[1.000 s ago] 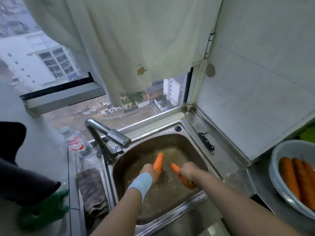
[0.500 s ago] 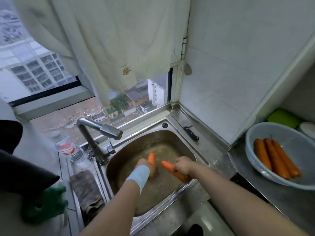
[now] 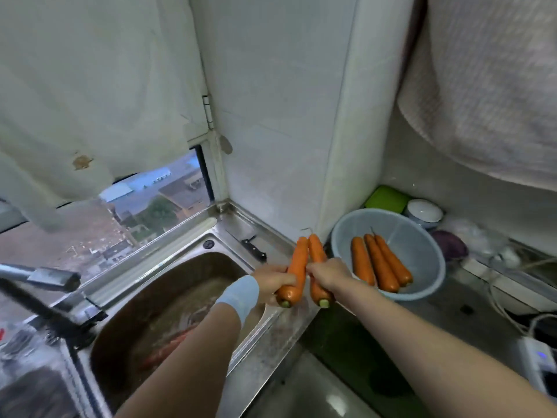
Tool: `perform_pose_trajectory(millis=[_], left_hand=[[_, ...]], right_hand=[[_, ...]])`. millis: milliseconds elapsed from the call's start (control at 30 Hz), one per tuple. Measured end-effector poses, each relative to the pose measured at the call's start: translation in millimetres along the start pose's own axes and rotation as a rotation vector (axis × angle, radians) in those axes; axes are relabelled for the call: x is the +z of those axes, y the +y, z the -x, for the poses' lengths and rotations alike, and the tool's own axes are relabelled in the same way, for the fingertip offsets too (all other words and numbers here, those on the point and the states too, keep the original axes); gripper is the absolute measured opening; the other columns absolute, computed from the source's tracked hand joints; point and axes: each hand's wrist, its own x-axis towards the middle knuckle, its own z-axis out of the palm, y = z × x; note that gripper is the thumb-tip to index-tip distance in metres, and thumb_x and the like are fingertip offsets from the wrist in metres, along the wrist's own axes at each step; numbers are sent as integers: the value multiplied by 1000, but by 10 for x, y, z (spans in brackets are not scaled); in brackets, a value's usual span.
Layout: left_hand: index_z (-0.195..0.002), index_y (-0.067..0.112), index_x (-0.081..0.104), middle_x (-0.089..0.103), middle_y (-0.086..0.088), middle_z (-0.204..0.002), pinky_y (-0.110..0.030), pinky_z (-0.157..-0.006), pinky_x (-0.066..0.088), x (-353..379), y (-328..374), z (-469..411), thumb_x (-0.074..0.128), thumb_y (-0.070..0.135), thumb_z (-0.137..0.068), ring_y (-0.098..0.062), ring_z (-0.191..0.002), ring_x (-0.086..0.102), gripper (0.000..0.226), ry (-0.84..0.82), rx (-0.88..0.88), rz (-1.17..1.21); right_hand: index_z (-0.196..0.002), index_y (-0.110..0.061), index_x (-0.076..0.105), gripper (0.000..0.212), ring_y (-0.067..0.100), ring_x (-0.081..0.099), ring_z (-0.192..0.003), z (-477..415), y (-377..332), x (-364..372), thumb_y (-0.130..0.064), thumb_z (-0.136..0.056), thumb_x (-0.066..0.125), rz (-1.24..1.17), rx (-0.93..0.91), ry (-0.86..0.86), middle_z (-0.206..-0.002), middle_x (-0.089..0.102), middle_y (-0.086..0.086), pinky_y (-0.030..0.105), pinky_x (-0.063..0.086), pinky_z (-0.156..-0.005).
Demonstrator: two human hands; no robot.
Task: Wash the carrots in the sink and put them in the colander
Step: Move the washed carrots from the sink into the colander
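1. Holding one carrot apiece, both grips are clenched: the left grip point(image 3: 272, 280) wraps a carrot point(image 3: 297, 265) near its thick end, and the right grip point(image 3: 328, 274) wraps a second carrot point(image 3: 316, 251) the same way.
2. Both carrots point tips up and away, stem ends toward the person. They touch side by side near their tips, above the right edge of the sink point(image 3: 180, 276) and just left of the colander point(image 3: 388, 217).
3. The colander stands on the table point(image 3: 452, 315), with three carrots point(image 3: 381, 263) lying side by side inside it.
4. Blurred orange shapes point(image 3: 168, 348) lie low in the sink, beside the left forearm.
5. A pale blue band point(image 3: 238, 292) circles the left wrist. A tap point(image 3: 45, 279) stands at the left, and a black-handled knife point(image 3: 253, 251) lies on the ledge behind the sink.
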Motion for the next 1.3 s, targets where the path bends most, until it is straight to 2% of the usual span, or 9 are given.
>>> perform_pose_trajectory(millis=[67,167,267,433,533,700,867,1000,1300], left_hand=[[-103,15,64,63,-9,-86,-41,-79,59,375,228,-124,65,13,-86,-21,-75,66,17,-52,14,15],[-94,17,65,65,-11,-87,-47,-89,56,877,495,-383,67,21,-74,-27,-84,66,20,-55,28,38],[-93,17,72,73,-15,-99,-50,-91,58,1267,728,-779,64,34,-61,-34,-96,71,36,33,37,-46],[-124,4,66,69,-16,-120,-37,-93,53,1750,1002,-1304,61,26,-95,-34,-112,65,37,218,50,-148],[-138,9,54,61,-17,-135,-43,-105,48,1886,1039,-1655,42,50,-101,-34,-122,60,57,298,-31,-175],[-161,23,1,33,-14,-160,-40,-117,32,1944,1065,-1849,39,42,-103,-33,-144,37,72,245,-82,-520],[-157,18,25,55,-16,-141,-39,-105,46,1833,1058,-1795,43,37,-103,-34,-126,55,60,228,-21,-539],[-132,12,63,63,-14,-134,-35,-104,47,1486,1032,-1509,49,38,-102,-32,-124,58,42,319,21,-469],[-130,9,64,64,-11,-133,-34,-102,46,-18,-8,-731,49,21,-100,-29,-124,59,35,467,-41,-379]], right_hand=[[-126,-14,59,50,29,59,-118,-129,171,-393,-35,-80,62,18,7,71,-122,60,25,26,46,-98],[-163,-30,12,83,22,0,-159,-413,412,-925,-35,-90,50,289,-138,67,-172,6,2,33,8,-127],[-163,-37,7,83,27,10,-158,-727,606,-1351,-32,-94,52,364,-190,-21,-171,11,-2,44,16,-127],[-161,-47,6,96,37,32,-149,-1421,988,-1569,-25,-83,59,261,-26,-110,-169,23,2,49,28,-122],[-162,-42,3,102,37,42,-142,-1710,1124,-1562,-32,-81,65,228,-44,-130,-164,34,7,43,39,-114],[-156,-55,0,89,32,-3,-157,-1940,1212,-1402,-49,-90,59,544,-351,-133,-171,-4,0,50,29,-121],[-144,-48,36,50,32,20,-150,-1776,978,-1313,-52,-95,36,533,-373,-31,-154,35,2,51,31,-119],[-81,-30,68,31,29,62,-107,-1434,565,-1164,-31,-92,39,369,-378,57,-100,71,1,38,43,-98],[-117,-14,70,26,19,61,-115,-689,-225,310,-11,-96,55,257,-413,-199,-120,67,0,25,45,-92]])
